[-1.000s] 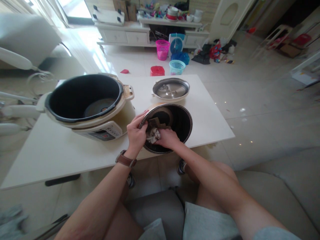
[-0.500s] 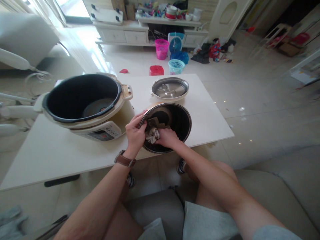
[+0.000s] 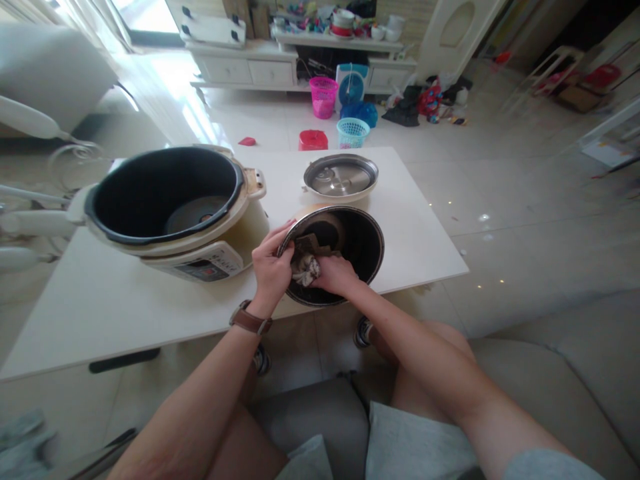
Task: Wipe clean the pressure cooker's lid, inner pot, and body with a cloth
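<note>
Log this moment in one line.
Left hand: gripping pot; right hand: holding cloth inside pot; lid: on table; cooker: uncovered

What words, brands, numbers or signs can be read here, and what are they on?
I can't read any.
Control panel on the cooker: small markings, too small and blurred to read.
Pot at the hands: no lettering visible.
Upturned lid: none readable.

A pink basket [image 3: 323, 100] stands near a turquoise basket [image 3: 353, 135].
</note>
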Demonstrator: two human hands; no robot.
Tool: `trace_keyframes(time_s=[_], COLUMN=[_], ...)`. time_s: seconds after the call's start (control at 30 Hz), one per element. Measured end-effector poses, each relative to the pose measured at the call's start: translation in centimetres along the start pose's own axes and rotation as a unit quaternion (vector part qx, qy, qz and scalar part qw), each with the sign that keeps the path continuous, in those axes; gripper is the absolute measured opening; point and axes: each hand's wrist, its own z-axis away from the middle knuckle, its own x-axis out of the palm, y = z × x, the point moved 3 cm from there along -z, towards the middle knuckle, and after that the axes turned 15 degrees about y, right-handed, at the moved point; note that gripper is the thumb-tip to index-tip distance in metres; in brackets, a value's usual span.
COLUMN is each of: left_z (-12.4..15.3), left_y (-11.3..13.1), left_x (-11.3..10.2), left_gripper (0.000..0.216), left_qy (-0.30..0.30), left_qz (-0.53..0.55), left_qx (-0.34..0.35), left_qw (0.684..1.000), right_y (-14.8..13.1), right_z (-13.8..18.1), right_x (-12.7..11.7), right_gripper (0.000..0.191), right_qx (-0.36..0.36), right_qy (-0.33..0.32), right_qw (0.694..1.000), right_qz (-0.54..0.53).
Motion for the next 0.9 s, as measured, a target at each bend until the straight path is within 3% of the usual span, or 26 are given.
trace_keyframes(time_s=[0.4,0.9], left_z=[0.0,0.0], left_y=[-0.2,-0.1], left_x=[-0.1,-0.1], left_gripper=[0.034,0.034], left_qy=[-0.004,-0.003], left_qz=[-0.009,-0.008], left_qx=[0.003,-0.001], left_qw=[1.0,1.0], right_y=[1.5,1.4], right_z=[-0.8,-0.7], right_x=[0.4,0.4], right_gripper=[0.088,0.09], right_qx=[-0.044,-0.046], right_qy=[-0.041,-0.037], right_qw=[0.997,0.996], right_qz=[-0.054,-0.06])
